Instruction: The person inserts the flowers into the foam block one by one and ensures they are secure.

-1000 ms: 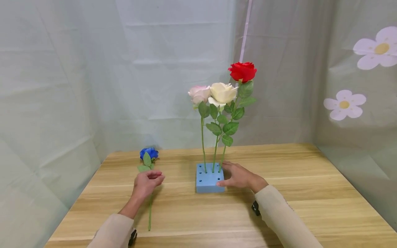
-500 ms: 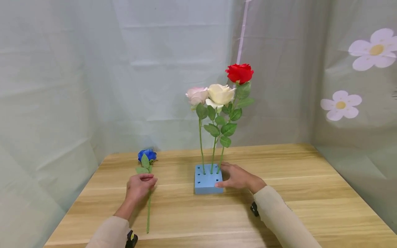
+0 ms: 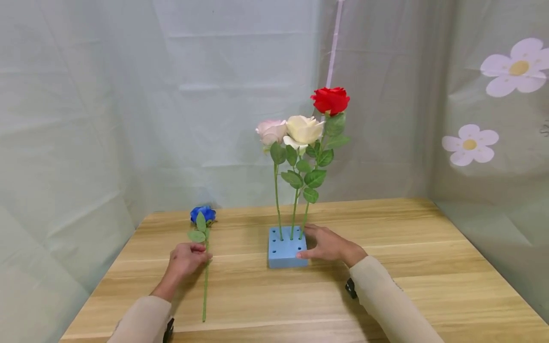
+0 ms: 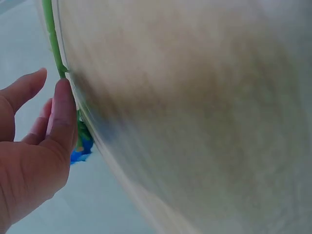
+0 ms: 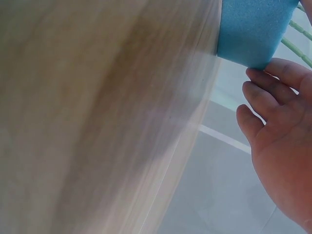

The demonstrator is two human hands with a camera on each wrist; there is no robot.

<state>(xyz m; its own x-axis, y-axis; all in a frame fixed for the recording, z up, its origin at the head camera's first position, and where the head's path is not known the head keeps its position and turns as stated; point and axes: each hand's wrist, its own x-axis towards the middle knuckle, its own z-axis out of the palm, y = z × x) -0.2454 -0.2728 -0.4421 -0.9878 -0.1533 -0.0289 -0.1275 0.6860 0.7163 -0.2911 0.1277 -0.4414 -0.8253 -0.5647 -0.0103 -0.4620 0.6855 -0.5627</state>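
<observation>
An artificial blue rose lies on the table at the left, its green stem pointing towards me. My left hand is at the stem just below the leaves. In the left wrist view the fingertips touch the stem, while the thumb stands apart from them. With its thumb at the near right corner and fingers at the far right side, my right hand holds a light blue foam block with holes. Upright in the block stand a pink rose, a cream rose and a red rose.
The wooden table extends around both hands. Behind it hangs a grey curtain, and flower-patterned cloth hangs at the right. The tall roses lean slightly right above the block.
My left hand has moved left and slightly nearer, from over the blue rose's stem to its left side. The right hand stays on the foam block. The view has shifted a little.
</observation>
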